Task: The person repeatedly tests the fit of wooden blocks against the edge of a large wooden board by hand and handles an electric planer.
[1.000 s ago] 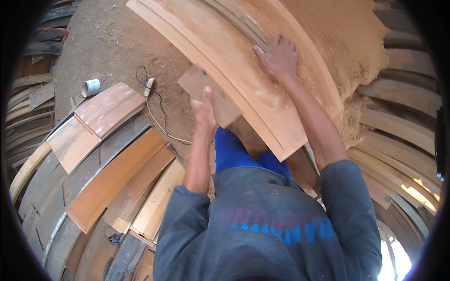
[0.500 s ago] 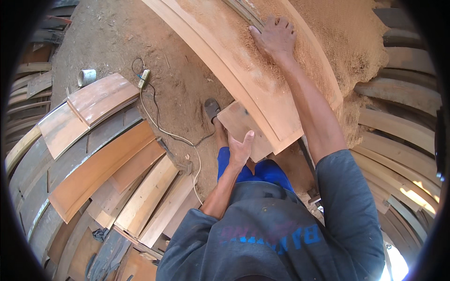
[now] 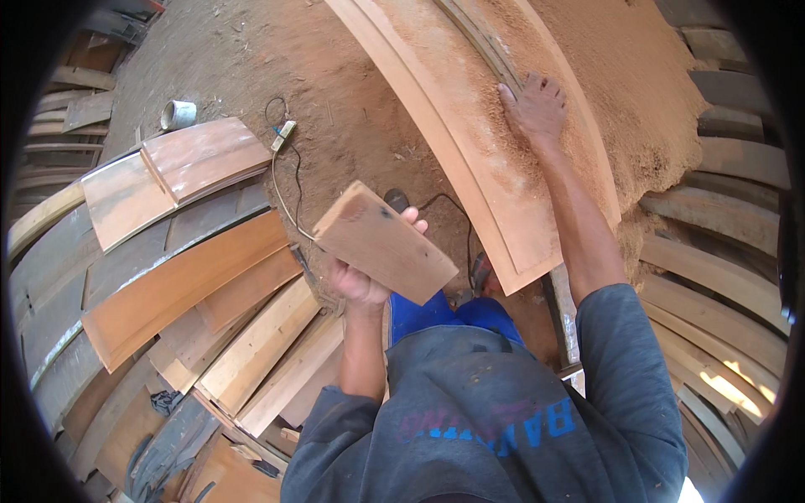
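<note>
My left hand (image 3: 359,283) grips a short, flat wooden block (image 3: 387,245), its fingers wrapped round the underside and far edge. The block is tilted in the air over my lap, apart from the big panel. A long reddish wooden panel (image 3: 518,250) with a stepped left edge stretches away from me, strewn with sawdust. On top of it my right hand (image 3: 537,113) lies with fingers spread, close to the near end of a narrow wooden strip (image 3: 480,38).
Stacked boards (image 3: 193,281) fill the left side, with more planks (image 3: 713,264) on the right. A pale power strip (image 3: 283,136) with cables and a whitish can (image 3: 178,115) are on the dirt ground. Sawdust (image 3: 633,101) is heaped right of the panel.
My left hand has drawn the block away from the panel's near end, to the left and up, turning it. My right hand remains on the panel.
</note>
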Available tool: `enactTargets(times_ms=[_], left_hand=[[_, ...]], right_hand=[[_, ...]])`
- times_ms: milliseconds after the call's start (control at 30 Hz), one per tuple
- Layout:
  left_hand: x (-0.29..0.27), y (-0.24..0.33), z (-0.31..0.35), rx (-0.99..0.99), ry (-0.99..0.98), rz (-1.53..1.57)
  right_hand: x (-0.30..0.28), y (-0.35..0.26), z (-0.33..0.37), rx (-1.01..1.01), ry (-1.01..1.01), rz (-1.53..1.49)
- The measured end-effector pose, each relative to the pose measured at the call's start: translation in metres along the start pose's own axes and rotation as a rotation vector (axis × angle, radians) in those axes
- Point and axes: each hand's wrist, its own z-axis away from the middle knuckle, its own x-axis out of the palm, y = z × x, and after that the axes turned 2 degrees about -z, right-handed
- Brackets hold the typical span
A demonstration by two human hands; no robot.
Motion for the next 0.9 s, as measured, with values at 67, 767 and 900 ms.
enactTargets(times_ms=[67,767,900], left_hand=[[-0.015,-0.014,-0.014,0.094,-0.049,0.081],[-0.090,-0.091,-0.064,0.048,0.220,-0.763],[-0.084,-0.100,-0.064,0.089,0.226,-0.722]], right_hand=[[0.005,-0.002,0.002,-0.002,0.010,-0.009],[-0.007,-0.006,0.006,0.041,-0.041,-0.070],[-0.012,-0.008,0.004,0.053,-0.076,-0.058]])
